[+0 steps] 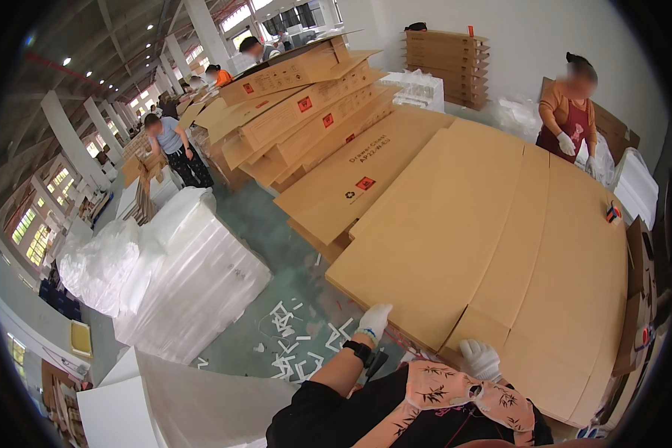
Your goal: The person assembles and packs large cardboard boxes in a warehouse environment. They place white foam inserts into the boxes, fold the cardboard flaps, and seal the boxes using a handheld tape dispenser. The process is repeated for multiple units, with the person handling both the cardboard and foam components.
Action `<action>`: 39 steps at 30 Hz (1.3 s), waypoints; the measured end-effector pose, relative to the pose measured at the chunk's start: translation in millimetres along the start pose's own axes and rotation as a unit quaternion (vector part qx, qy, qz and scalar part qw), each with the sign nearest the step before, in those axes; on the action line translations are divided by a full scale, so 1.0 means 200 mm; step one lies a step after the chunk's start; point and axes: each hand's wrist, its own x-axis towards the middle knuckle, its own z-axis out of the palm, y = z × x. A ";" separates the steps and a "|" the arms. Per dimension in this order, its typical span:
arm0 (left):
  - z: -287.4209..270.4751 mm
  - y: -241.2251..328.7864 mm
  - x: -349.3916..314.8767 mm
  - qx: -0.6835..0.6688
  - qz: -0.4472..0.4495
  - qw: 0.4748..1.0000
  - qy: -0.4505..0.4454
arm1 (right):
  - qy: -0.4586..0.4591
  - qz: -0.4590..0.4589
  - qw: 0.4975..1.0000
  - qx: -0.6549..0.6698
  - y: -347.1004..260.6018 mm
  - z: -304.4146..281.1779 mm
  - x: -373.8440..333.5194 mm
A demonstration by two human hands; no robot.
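Note:
A large flat brown cardboard carton sheet (455, 224) with crease lines lies on a stack in front of me. My left hand (373, 322), in a white glove, is against the sheet's near left edge. How its fingers are bent there does not show clearly. My right hand (481, 360), also gloved in white, rests on the near part of the sheet beside a cut flap (476, 328), its fingers apart and with nothing held in them. A patterned sleeve covers the right forearm, and a dark band sits around the left wrist.
Printed cartons (306, 112) are piled beyond the sheet. A tape roll (613, 213) sits at its right side. To the left stands a plastic-wrapped white stack (194, 276); white scraps (284, 321) litter the green floor. A co-worker (567, 112) in an apron stands at the far right.

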 end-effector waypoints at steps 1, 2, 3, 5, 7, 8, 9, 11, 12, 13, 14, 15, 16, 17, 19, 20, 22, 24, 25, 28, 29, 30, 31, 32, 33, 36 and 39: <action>-0.01 0.01 0.00 0.000 -0.005 1.000 0.000 | 0.020 0.027 0.999 -0.042 0.00 -0.04 0.03; -0.02 0.02 0.01 0.000 -0.009 1.000 0.000 | 0.039 0.055 0.994 -0.083 0.03 -0.09 0.08; -0.02 0.04 0.00 -0.001 -0.010 1.000 -0.004 | 0.057 0.087 0.987 -0.125 0.05 -0.15 0.11; 0.01 0.03 0.01 -0.001 -0.007 1.000 0.009 | 0.011 0.132 0.979 -0.156 0.20 -0.13 0.15; 0.06 -0.04 0.01 -0.059 -0.062 0.995 0.046 | 0.024 0.139 0.983 -0.117 0.27 -0.23 0.23; 0.11 -0.12 0.00 -0.115 -0.117 0.983 0.079 | 0.033 0.135 0.985 -0.097 0.27 -0.28 0.28; 0.14 -0.16 0.01 -0.172 -0.166 0.965 0.109 | 0.045 0.129 0.986 -0.092 0.28 -0.32 0.30; 0.08 0.00 0.08 -0.283 -0.324 0.890 0.153 | 0.060 0.140 0.984 -0.093 0.33 -0.38 0.26; 0.04 0.07 0.11 -0.332 -0.402 0.836 0.173 | 0.075 0.146 0.982 -0.090 0.34 -0.41 0.25; 0.01 0.04 0.11 -0.454 -0.410 0.768 0.189 | 0.092 0.144 0.982 -0.081 0.33 -0.44 0.25; -0.01 0.02 0.11 -0.568 -0.410 0.685 0.202 | 0.108 0.142 0.981 -0.072 0.32 -0.46 0.26; -0.03 -0.01 0.11 -0.671 -0.400 0.588 0.211 | 0.095 0.150 0.982 -0.063 0.32 -0.49 0.27; -0.06 -0.01 0.12 -0.684 -0.376 0.592 0.199 | 0.081 0.163 0.982 -0.055 0.31 -0.52 0.26; -0.11 0.00 0.16 -0.699 -0.351 0.595 0.185 | 0.067 0.177 0.981 -0.049 0.31 -0.56 0.26; -0.20 0.02 0.25 -0.727 -0.298 0.597 0.160 | 0.093 0.154 0.983 -0.035 0.29 -0.58 0.25; -0.22 0.03 0.28 -0.706 -0.270 0.630 0.177 | 0.096 0.149 0.984 -0.031 0.30 -0.58 0.25; -0.26 0.06 0.31 -0.650 -0.249 0.691 0.195 | 0.110 0.142 0.983 -0.024 0.32 -0.57 0.23; -0.31 0.13 0.32 -0.597 -0.238 0.738 0.208 | 0.137 0.141 0.980 -0.017 0.38 -0.48 0.19; -0.35 0.20 0.32 -0.572 -0.238 0.754 0.218 | 0.126 0.146 0.981 -0.011 0.40 -0.46 0.18; -0.37 0.29 0.28 -0.519 -0.253 0.780 0.240 | 0.114 0.158 0.981 0.009 0.44 -0.41 0.10; -0.38 0.32 0.27 -0.504 -0.261 0.785 0.247 | 0.124 0.162 0.979 0.016 0.45 -0.41 0.07; -0.38 0.36 0.26 -0.501 -0.254 0.789 0.248 | 0.134 0.166 0.977 0.023 0.47 -0.41 0.03; -0.45 0.45 0.24 -0.498 -0.246 0.794 0.247 | 0.134 0.172 0.975 0.032 0.50 -0.42 0.00; -0.51 0.54 0.22 -0.494 -0.240 0.799 0.245 | 0.134 0.179 0.974 0.043 0.52 -0.42 -0.03; -0.55 0.61 0.21 -0.496 -0.225 0.803 0.245 | 0.133 0.186 0.972 0.053 0.55 -0.43 -0.07; -0.66 0.79 0.16 -0.481 -0.181 0.819 0.256 | 0.146 0.211 0.961 0.102 0.59 -0.46 -0.14; -0.73 1.01 0.12 -0.457 -0.110 0.842 0.264 | 0.185 0.219 0.949 0.130 0.70 -0.39 -0.29</action>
